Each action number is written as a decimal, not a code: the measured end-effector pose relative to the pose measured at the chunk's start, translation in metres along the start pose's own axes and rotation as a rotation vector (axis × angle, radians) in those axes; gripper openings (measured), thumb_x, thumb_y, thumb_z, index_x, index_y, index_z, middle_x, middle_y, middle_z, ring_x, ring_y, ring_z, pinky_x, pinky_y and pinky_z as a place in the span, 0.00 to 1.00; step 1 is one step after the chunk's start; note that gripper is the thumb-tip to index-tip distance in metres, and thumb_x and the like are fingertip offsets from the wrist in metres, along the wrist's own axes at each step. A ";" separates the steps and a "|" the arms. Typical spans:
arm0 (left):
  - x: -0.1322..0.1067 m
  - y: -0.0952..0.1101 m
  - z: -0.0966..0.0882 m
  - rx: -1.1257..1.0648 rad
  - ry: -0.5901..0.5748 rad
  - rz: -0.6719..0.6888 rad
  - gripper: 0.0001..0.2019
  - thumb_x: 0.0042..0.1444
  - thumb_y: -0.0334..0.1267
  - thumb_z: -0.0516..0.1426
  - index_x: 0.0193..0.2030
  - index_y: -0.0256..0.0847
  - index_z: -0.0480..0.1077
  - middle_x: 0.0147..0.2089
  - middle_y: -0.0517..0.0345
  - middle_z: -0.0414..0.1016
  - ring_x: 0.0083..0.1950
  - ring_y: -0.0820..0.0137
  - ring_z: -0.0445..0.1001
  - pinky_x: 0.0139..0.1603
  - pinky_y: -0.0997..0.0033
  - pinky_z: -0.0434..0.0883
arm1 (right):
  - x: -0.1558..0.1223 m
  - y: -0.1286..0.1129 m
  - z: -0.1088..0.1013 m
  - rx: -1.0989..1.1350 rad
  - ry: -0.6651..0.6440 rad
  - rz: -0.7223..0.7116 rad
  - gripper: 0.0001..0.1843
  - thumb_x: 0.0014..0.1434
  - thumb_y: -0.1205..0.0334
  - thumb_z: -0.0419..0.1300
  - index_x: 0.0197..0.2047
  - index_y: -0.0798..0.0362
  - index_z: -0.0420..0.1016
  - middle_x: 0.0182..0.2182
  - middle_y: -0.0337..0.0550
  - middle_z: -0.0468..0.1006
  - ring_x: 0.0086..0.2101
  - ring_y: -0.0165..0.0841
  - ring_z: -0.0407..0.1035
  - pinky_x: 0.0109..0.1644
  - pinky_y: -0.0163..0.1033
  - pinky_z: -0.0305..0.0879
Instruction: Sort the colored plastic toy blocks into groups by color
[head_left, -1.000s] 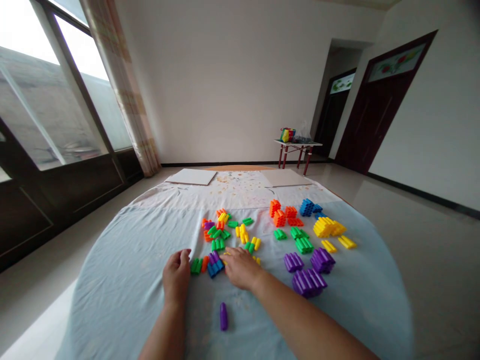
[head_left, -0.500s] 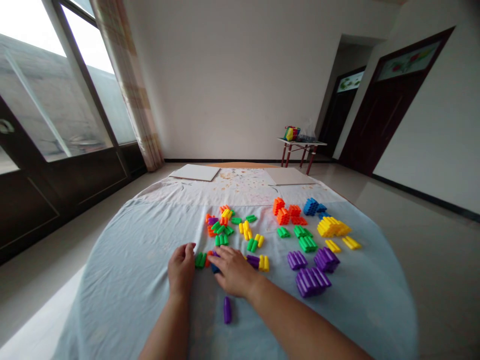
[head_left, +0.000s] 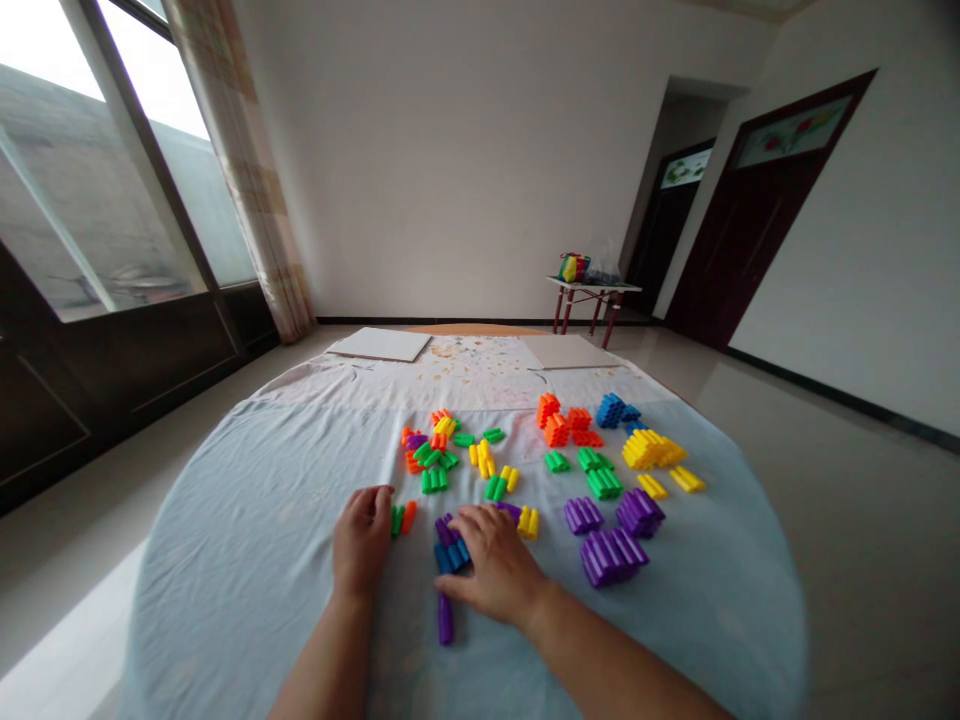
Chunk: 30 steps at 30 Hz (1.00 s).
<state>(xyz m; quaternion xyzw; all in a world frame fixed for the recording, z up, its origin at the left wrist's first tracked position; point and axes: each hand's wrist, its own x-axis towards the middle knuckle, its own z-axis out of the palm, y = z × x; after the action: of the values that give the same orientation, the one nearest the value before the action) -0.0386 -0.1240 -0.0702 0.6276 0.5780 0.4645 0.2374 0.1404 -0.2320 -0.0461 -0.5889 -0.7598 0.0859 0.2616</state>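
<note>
My left hand (head_left: 362, 540) rests on the pale blue cloth with its fingers curled, just left of a green block (head_left: 396, 520) and an orange block (head_left: 409, 517). My right hand (head_left: 495, 565) lies flat with spread fingers, beside a blue block (head_left: 452, 556) topped by a purple block (head_left: 447, 530). Below my right thumb lies a single purple peg (head_left: 445, 619). Past my fingers sit a yellow block (head_left: 528, 522) and a mixed heap of small pieces (head_left: 431, 450). Further right are grouped orange (head_left: 556, 420), blue (head_left: 611, 410), yellow (head_left: 651, 450), green (head_left: 604, 483) and purple blocks (head_left: 611, 556).
The blocks lie on a large round cloth-covered table (head_left: 240, 560). Two white boards (head_left: 381, 344) (head_left: 566, 351) lie at its far edge. A small red-legged table (head_left: 592, 288) with bags stands by the far wall, windows are left, doors right.
My right hand has shifted right and toward me, uncovering the blue block, now with purple on top. The view has swung slightly. My left hand stays nearly still.
</note>
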 end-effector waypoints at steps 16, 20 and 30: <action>-0.014 0.022 0.011 0.401 -0.438 0.398 0.15 0.48 0.58 0.56 0.34 0.56 0.78 0.39 0.57 0.74 0.46 0.62 0.67 0.51 0.59 0.59 | -0.006 -0.004 -0.002 -0.029 0.054 0.116 0.27 0.48 0.63 0.61 0.53 0.52 0.65 0.44 0.48 0.72 0.47 0.43 0.61 0.53 0.49 0.54; -0.014 0.021 0.012 0.416 -0.429 0.380 0.15 0.48 0.58 0.56 0.33 0.56 0.78 0.40 0.56 0.73 0.46 0.62 0.66 0.52 0.59 0.58 | -0.017 -0.001 -0.009 0.011 0.077 0.126 0.28 0.48 0.64 0.60 0.54 0.51 0.65 0.45 0.47 0.71 0.47 0.43 0.61 0.55 0.48 0.54; -0.007 0.009 0.004 0.355 -0.170 0.347 0.18 0.52 0.55 0.49 0.34 0.53 0.77 0.40 0.57 0.77 0.45 0.59 0.69 0.49 0.56 0.59 | -0.042 0.011 -0.021 0.102 0.185 0.234 0.23 0.49 0.62 0.64 0.49 0.49 0.69 0.43 0.44 0.71 0.48 0.41 0.62 0.57 0.46 0.54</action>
<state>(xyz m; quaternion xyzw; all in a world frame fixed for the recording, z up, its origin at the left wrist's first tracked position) -0.0293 -0.1321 -0.0666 0.7860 0.5119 0.3353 0.0881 0.1670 -0.2719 -0.0455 -0.6648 -0.6534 0.0998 0.3481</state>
